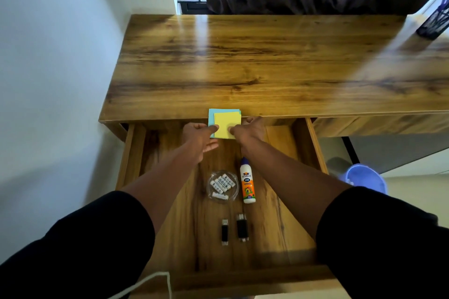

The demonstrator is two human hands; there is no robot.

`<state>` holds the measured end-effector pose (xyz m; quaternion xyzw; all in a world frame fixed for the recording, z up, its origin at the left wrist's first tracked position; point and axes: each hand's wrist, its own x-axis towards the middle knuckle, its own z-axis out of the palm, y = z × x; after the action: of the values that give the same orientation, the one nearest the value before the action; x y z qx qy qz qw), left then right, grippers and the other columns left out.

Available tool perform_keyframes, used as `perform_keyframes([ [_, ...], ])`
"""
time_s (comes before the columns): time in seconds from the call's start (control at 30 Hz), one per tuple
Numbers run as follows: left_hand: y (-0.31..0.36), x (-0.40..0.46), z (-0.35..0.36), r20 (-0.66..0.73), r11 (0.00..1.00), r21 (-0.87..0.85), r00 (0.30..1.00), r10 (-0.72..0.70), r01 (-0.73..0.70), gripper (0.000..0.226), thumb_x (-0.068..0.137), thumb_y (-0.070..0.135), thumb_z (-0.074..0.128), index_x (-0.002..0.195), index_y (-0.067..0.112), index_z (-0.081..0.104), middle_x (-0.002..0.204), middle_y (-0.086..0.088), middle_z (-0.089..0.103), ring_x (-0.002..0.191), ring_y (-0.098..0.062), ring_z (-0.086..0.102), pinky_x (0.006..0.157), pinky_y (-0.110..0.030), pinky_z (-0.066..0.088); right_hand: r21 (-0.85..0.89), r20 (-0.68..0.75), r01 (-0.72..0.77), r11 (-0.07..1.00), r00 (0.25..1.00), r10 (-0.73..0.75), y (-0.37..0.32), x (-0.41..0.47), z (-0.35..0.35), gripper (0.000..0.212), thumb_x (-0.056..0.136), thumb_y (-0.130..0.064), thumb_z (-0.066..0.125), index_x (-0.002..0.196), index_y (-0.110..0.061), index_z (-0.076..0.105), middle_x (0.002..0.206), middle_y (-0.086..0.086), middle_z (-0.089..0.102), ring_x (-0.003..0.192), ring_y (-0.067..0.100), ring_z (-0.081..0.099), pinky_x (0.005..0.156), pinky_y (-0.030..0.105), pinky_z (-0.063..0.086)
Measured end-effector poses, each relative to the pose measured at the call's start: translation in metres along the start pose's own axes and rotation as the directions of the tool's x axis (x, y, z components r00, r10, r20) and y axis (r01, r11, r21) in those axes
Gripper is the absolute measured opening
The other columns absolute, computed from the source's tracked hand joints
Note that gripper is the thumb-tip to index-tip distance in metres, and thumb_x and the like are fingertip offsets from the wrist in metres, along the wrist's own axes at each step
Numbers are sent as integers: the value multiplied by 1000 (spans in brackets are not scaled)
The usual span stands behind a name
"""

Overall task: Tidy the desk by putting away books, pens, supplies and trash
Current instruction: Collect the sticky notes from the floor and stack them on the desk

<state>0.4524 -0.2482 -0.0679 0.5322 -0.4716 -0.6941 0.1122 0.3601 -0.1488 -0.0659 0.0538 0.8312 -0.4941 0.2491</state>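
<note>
Both hands pinch the sticky notes (227, 126) – left hand (198, 135) w/ thumb on the near-left corner, right hand (250, 128) w/ thumb on the near-right edge. The pad, yellow over blue, hangs half off the table (243, 60) front edge, over the back of the open drawer (313, 143).

Step in hand, I'd say: stowing supplies – notes going into the drawer. Next move calls for lowering the pad into bare space behind the glue bottle (247, 183) & the glass dish of batteries (222, 185); USB sticks (235, 228) lie nearer the drawer front.
</note>
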Motion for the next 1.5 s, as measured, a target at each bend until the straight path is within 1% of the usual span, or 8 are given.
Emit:
perform_keyframes([
  [0.17,-23,-26,-35,-3,998,59,1000,-13,13,53,82,11,86,126,3,56,115,-21,71,86,-32,76,71,-45,65,-142,110,84,986,992,-68,22,-28,10,57,73,-28,89,124,-26,63,119,0,72,104,20,69,89,41,60],
  [0.3,-48,-43,-74,-22,991,131,1000,14,-11,41,85,11,82,118,1,59,113,-20,70,95,-35,74,72,-43,64,-282,225,154,947,970,-91,41,-58,23,52,78,-29,86,123,-25,61,119,-1,69,106,21,67,87,40,59],
  [0.47,-82,-40,-115,-137,977,212,990,21,9,46,80,9,86,118,0,62,119,-17,68,101,-33,71,67,-38,64,-363,357,326,873,914,-193,73,-86,50,50,79,-30,83,122,-19,60,118,4,70,106,21,66,76,29,50],
  [0.67,-101,-9,-140,-263,865,502,952,156,-3,54,80,29,87,127,10,67,123,-9,70,99,-26,71,86,-46,62,-435,405,410,801,884,-233,84,-85,90,61,82,-35,82,133,-12,57,127,7,66,116,25,63,87,35,53],
  [0.8,-99,7,-141,-240,803,592,938,252,-64,50,84,29,84,128,10,69,126,-9,70,108,-25,69,85,-33,54,-454,399,420,786,884,-242,78,-73,109,64,82,-35,82,135,-13,56,130,7,65,117,25,62,90,36,54],
  [1.27,-93,22,-140,-225,680,730,920,321,-59,42,86,30,82,120,8,70,117,-11,72,104,-26,70,76,-29,49,-580,388,421,697,895,-218,75,-59,131,58,84,-33,80,131,-10,55,129,10,61,116,28,62,87,36,54],
  [1.4,-90,26,-142,-194,635,770,928,317,-56,47,85,32,83,125,12,67,123,-10,70,111,-28,67,77,-32,47,-541,488,536,648,827,-278,76,-54,126,61,87,-38,78,133,-9,52,130,11,60,118,29,60,92,39,55],
  [1.5,-81,29,-144,-163,604,794,933,321,-70,52,82,33,85,126,14,65,125,-9,69,114,-29,66,79,-34,49,-554,571,629,546,764,-300,67,-47,119,58,90,-45,73,129,-7,54,127,12,61,116,28,59,83,33,47],
])
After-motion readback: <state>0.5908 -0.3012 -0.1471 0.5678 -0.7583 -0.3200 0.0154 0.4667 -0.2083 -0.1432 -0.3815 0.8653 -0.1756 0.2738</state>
